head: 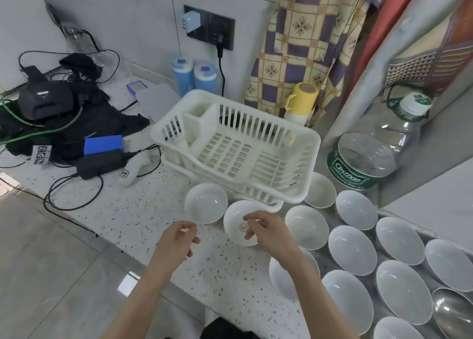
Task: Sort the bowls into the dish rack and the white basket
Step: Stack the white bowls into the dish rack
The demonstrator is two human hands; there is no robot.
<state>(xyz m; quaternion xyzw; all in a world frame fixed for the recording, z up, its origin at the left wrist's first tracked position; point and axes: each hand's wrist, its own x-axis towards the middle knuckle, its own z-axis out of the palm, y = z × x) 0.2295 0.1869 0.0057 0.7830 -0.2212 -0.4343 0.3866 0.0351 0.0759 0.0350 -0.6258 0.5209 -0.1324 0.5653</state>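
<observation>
Speckled white worktop [143, 210], seen from the head camera. White dish rack [238, 146] sits mid-worktop toward the back wall, empty inside, with a cutlery compartment at its left end. No separate white basket can be told apart from the rack.

White bowls all upright on the worktop. One bowl [206, 203] just off the rack's front-left corner. Beside it a bowl with a red mark [239, 223] inside, touching or nearly touching the rack's front edge. More bowls run rightward along the front-right part of the worktop: one [306, 227], one [320, 190] partly tucked behind the rack's right corner, one [356, 209], one [352, 246], one [399, 240], one [449, 261], one [403, 291], one [346, 300]. A metal bowl [453, 313] lies at the far right edge.

Left hand [176, 238] hovers over bare worktop near the front edge, fingers loosely curled, grip released, holding nothing. Right hand [266, 229] is over the marked bowl, fingers bent above its right rim; grip looks released, contact with the bowl cannot be told.

Behind the rack: yellow mug [302, 98], two blue bottles [194, 76]. Right of the rack a large clear water jug [378, 149] lies on its side. Back-left corner holds a black cable pile [64, 118] and a blue box [103, 144].
</observation>
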